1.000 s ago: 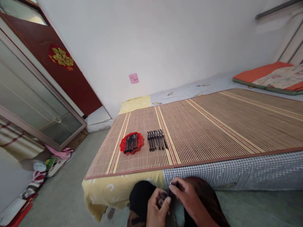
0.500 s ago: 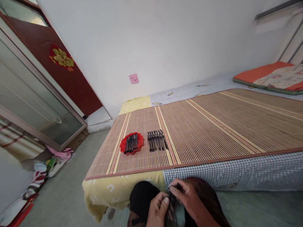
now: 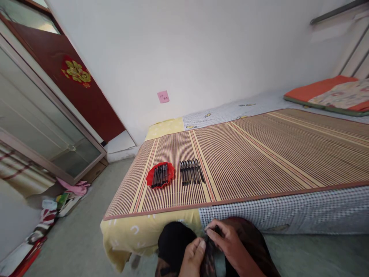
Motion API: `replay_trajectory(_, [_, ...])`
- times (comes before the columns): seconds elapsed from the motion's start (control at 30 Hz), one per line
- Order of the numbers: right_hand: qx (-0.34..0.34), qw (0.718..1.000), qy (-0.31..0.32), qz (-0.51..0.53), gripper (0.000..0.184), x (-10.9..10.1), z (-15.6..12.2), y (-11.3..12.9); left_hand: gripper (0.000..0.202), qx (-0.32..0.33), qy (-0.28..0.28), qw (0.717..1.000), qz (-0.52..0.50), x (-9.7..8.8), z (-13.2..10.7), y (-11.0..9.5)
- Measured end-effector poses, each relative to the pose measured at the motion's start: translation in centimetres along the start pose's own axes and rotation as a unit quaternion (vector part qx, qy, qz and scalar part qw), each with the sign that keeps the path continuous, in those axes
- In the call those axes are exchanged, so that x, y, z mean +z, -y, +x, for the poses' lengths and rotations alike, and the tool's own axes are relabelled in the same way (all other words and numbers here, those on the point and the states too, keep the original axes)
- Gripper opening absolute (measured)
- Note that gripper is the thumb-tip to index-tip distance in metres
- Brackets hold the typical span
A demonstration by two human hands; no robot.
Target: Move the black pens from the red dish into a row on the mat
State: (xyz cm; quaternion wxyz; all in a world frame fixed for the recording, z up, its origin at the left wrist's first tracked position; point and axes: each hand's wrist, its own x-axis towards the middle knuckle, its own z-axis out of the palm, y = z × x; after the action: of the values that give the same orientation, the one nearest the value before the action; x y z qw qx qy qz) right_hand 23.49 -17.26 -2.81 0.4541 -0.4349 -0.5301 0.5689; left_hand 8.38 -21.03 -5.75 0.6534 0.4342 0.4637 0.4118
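Low over my knees, my left hand (image 3: 193,254) is closed, its thumb and fingers pinching one end of a slim black pen (image 3: 208,238). Close beside it, my right hand (image 3: 227,239) is also closed, fingers curled on the pen's other part. Much of the pen is hidden by the fingers, and its details are too small to make out. On the bed in front of me, several black pens (image 3: 189,173) lie side by side in a row. To their left, a red scalloped dish (image 3: 172,173) holds more dark pens (image 3: 160,175).
A striped bamboo mat (image 3: 245,161) covers the bed, over a yellow and checked sheet (image 3: 138,231). An orange folded quilt (image 3: 319,90) lies at the far right. A pink note (image 3: 163,97) is on the wall. Clothes and shoes (image 3: 49,215) lie along the left floor.
My hands stay at nearly the same place, with the fingers shifting slightly; less of the pen shows between them now. The pens on the mat and in the dish have not moved.
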Motion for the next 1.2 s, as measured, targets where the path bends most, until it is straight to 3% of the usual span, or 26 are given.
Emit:
replay_trajectory(0.17, [-0.001, 1.0, 0.004, -0.017, 0.028, 0.0, 0.1, 0.1, 0.051, 0.019, -0.039, 0.999, 0.002, 0.3, -0.3, -0.6])
replay_trajectory(0.4, [0.017, 1.0, 0.013, -0.022, 0.031, 0.0, -0.1, 0.2, 0.052, -0.036, 0.009, 0.999, -0.017, 0.2, -0.2, -0.4])
replay_trajectory(0.57, [0.013, 1.0, 0.007, -0.025, 0.031, 0.0, 0.0, -0.5, 0.053, 0.007, -0.033, 0.999, -0.014, -0.1, -0.1, -0.2])
replay_trajectory(0.8, [0.021, 1.0, -0.002, -0.014, 0.033, 0.0, 0.0, 0.0, 0.052, -0.024, 0.024, 0.999, -0.041, 0.1, -0.1, -0.2])
replay_trajectory(0.97, [0.027, 1.0, 0.006, -0.008, 0.035, 0.0, 0.0, -0.3, 0.049, 0.015, -0.009, 0.999, -0.049, 0.3, -0.3, -0.5])
replay_trajectory(1.2, [0.051, 0.998, -0.004, 0.025, 0.036, -0.6, 0.2, -0.1, 0.05, -0.051, 0.034, 0.992, -0.114, 0.9, -0.5, -0.5])
